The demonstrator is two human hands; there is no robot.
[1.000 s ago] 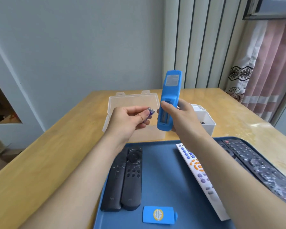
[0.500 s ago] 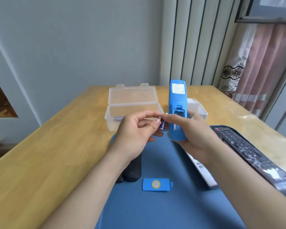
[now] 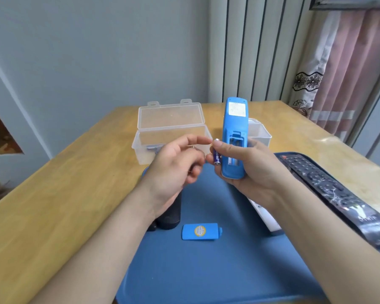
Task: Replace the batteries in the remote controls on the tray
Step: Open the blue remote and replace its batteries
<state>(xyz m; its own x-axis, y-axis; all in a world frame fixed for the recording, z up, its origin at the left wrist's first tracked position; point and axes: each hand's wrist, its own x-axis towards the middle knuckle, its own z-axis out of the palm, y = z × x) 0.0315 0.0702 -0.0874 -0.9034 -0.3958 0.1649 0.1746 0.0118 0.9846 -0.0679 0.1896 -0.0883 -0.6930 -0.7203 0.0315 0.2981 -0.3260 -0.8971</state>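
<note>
My right hand (image 3: 253, 170) holds a blue remote (image 3: 234, 137) upright above the blue tray (image 3: 206, 270), back side toward me, its battery compartment open. A small purple battery (image 3: 216, 157) stands upright against the remote's left edge, just under my right thumb. My left hand (image 3: 176, 170) reaches in from the left and its fingertips pinch this battery. The remote's blue cover (image 3: 200, 231) lies loose on the tray. Two black remotes (image 3: 168, 218) lie mostly hidden under my left wrist.
A white remote (image 3: 266, 216) and a long black remote (image 3: 329, 189) lie on the tray's right side. Behind the tray, an open clear plastic box (image 3: 171, 128) holds several batteries (image 3: 153, 147), and a small white container (image 3: 259, 132) stands on the wooden table (image 3: 53, 194).
Both hands came down and nearer to me. My left hand brought the battery from apart right up to the remote's left edge, where my right thumb now rests over it.
</note>
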